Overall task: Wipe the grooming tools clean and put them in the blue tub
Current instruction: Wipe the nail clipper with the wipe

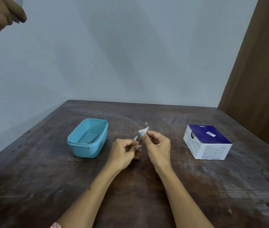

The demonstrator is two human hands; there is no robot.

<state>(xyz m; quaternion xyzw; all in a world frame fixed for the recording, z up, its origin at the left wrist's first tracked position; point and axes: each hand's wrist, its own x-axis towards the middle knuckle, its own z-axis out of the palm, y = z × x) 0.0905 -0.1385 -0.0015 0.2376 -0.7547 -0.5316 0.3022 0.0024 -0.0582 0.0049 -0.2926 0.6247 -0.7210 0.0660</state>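
My left hand (pixel 124 151) grips the lower end of a thin metal grooming tool (pixel 146 124), whose flat tip sticks up above my fingers. My right hand (pixel 157 142) pinches a small white wipe (pixel 144 130) round the tool's shaft. A nail clipper (pixel 136 138) lies on the table just behind my left hand. The blue tub (pixel 87 142) stands to the left of my hands, with a slim metal tool (pixel 94 139) lying inside it.
A blue and white cardboard box (pixel 207 142) sits on the dark wooden table (pixel 147 186) at the right. Another person's hand (pixel 0 15) shows at the top left corner. A brown panel (pixel 260 79) rises at the right.
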